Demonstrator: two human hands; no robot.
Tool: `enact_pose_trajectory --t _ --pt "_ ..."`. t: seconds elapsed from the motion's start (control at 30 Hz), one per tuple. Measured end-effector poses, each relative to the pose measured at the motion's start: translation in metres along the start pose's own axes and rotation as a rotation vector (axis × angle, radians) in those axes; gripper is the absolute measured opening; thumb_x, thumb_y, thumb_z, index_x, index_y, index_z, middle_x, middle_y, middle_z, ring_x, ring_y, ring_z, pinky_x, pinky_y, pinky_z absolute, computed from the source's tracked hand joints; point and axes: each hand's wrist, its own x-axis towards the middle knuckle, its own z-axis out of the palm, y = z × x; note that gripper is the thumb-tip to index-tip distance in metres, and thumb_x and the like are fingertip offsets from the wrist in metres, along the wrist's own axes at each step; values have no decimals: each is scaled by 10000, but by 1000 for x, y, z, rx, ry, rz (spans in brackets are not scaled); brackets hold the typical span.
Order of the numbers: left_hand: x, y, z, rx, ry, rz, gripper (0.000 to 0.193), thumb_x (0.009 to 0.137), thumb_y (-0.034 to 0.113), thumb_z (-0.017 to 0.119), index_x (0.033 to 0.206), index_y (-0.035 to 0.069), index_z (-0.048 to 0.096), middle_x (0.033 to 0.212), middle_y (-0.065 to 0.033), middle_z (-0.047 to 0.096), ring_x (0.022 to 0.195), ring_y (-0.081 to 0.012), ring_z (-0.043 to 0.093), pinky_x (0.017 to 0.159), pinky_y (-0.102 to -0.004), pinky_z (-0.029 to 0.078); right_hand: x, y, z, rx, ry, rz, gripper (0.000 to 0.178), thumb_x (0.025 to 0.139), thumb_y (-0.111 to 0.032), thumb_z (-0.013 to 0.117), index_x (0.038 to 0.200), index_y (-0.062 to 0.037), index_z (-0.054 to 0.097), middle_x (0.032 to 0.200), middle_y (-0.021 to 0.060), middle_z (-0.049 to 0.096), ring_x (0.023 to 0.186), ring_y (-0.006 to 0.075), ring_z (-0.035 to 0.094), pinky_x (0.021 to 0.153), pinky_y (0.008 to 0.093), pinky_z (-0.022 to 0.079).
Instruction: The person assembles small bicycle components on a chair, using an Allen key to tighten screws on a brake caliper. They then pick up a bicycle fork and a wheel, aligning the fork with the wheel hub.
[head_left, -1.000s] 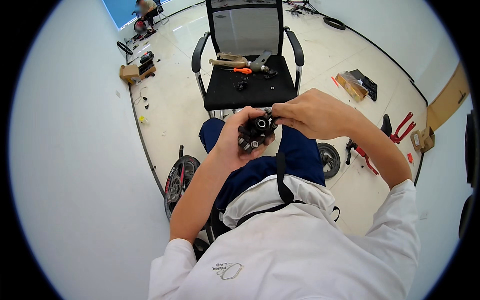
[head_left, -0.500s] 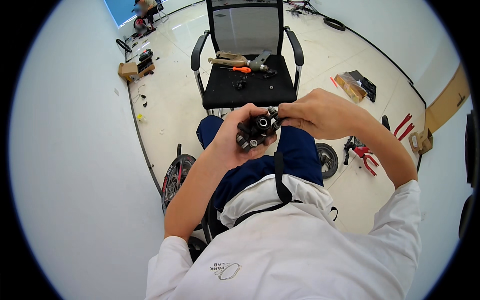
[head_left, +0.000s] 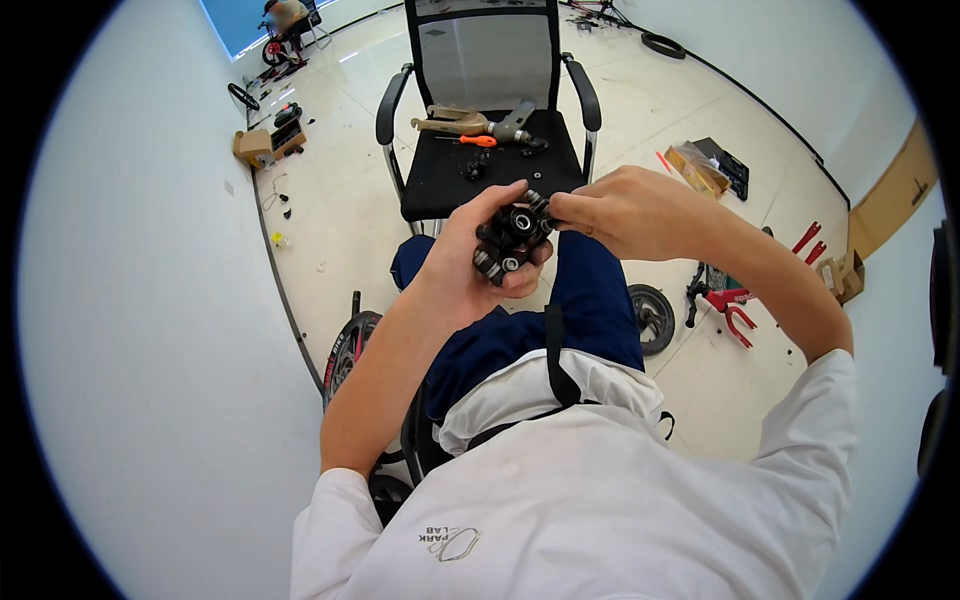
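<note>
My left hand (head_left: 450, 248) is closed around a black metal part (head_left: 495, 238) with a round hollow boss and silver bolt ends, held above my lap. The fingers of my right hand (head_left: 628, 212) pinch at the part's upper right end; whether they grip a separate small piece there is hidden. Ahead of both hands stands a black office chair (head_left: 425, 188). On its seat lie a tan fork-shaped piece with a grey end (head_left: 455, 122), an orange-handled screwdriver (head_left: 482, 141), small black parts (head_left: 476, 166) and a small ring (head_left: 537, 176).
A wheel (head_left: 350, 352) is beside my left leg, another small wheel (head_left: 653, 318) by my right. Further right lies a red fork piece (head_left: 738, 322). Open cardboard boxes (head_left: 252, 148) stand by the left wall. A tool case (head_left: 730, 168) lies at right; another person (head_left: 288, 18) sits far left.
Both hands have risen slightly with the black part, which is tilted a little differently. My right fingers stay at its upper right end. The whole view has shifted slightly.
</note>
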Motion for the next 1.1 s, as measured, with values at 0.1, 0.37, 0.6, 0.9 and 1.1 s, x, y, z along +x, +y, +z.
enact_pose_trajectory --t 0.1,0.37,0.6,0.9,1.1 --pt "-1 3 -1 93 -3 19 342 953 353 482 854 45 595 682 -98 577 404 -125 460 414 -249 351 3 -5 -1 75 13 61 151 871 -85 615 982 -39 524 686 139 591 631 345 605 556 429 453" --pt "-4 1 7 417 150 412 331 943 336 478 927 21 581 676 -97 590 441 -144 518 398 -250 387 7 -8 27 141 262 66 177 903 -117 594 1028 -22 511 693 131 586 649 331 617 559 411 472" --pt "-10 -4 -14 242 179 52 400 933 369 482 1013 4 623 722 -115 628 549 -218 593 560 -348 521 10 4 22 -231 154 -126 223 829 -111 606 1043 -89 550 723 50 578 667 239 636 532 351 489" --pt "19 -13 2 184 350 212 464 896 501 571 712 75 582 539 -32 506 394 -142 452 384 -307 353 21 20 16 -396 184 -207 151 830 -164 601 961 -109 553 632 33 520 558 205 603 451 331 445" --pt "20 -19 -1 347 406 439 411 903 403 607 680 61 564 511 -34 488 350 -121 420 321 -268 298 18 17 39 -315 224 -39 127 860 -177 582 900 -60 558 572 44 540 483 232 605 417 345 438"
